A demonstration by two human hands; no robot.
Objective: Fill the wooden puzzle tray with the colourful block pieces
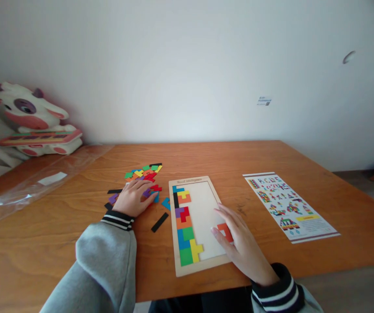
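Note:
A wooden puzzle tray lies in front of me, with coloured block pieces fitted along its left side. My right hand rests over the tray's right edge, thumb and fingers apart and holding nothing. Partly under that hand, a red piece lies inside the tray. To the left, my left hand lies palm down over a heap of loose puzzle pieces, its fingers spread and partly covering some pieces. Close to its thumb is a blue piece. A black bar piece sits between this hand and the tray.
A printed pattern sheet lies right of the tray on the wooden table. At the back left stands a cow-shaped toy keyboard, with a clear plastic bag in front of it. A white wall rises behind the table.

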